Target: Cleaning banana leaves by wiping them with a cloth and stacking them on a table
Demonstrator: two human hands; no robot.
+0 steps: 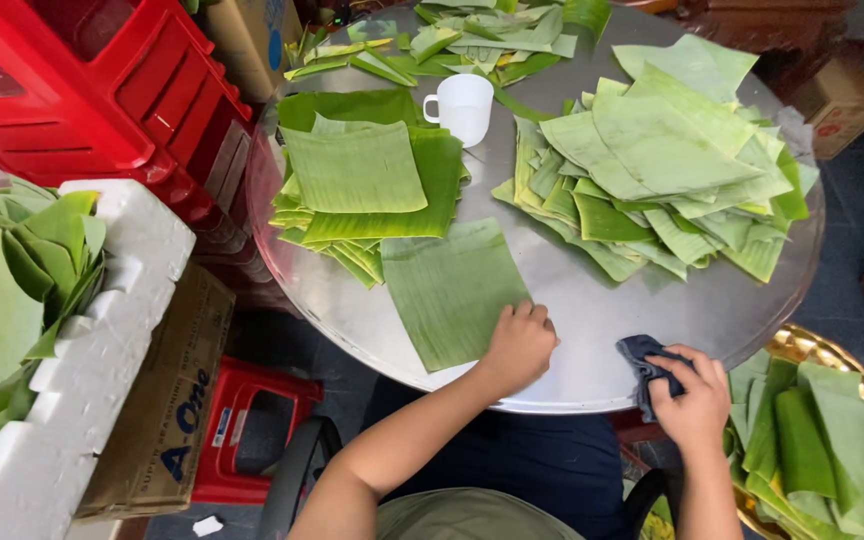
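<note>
We sit at a round metal table [592,330] with our left hand [519,345] pressed flat, fingers curled down, on the near right corner of a single banana leaf sheet [449,290]. That sheet lies by itself on the bare metal, its near edge reaching almost to the table's rim. The hand grips nothing; it only pins the leaf. Our right hand [694,397] is closed around a dark blue cloth [644,362], bunched at the table edge, just beside the leaf but not touching it.

Behind the single sheet sits a squared stack of cut leaves [367,190], and to the right a looser, fanned pile of leaves [662,170]. A white mug [464,105] stands between them, close to both. Trimmings [452,40] lie at the far edge. A brass-coloured tray [812,345] of folded leaves sits low at our right, and a white foam box [102,320] of leaves at our left.

In our judgement the main risk is tearing: banana leaf splits along its ribs, so rubbing the cloth across the grain, or pressing hard while only one corner is held, could rip or crease it. A sheet so near the rim could also slide off.
</note>
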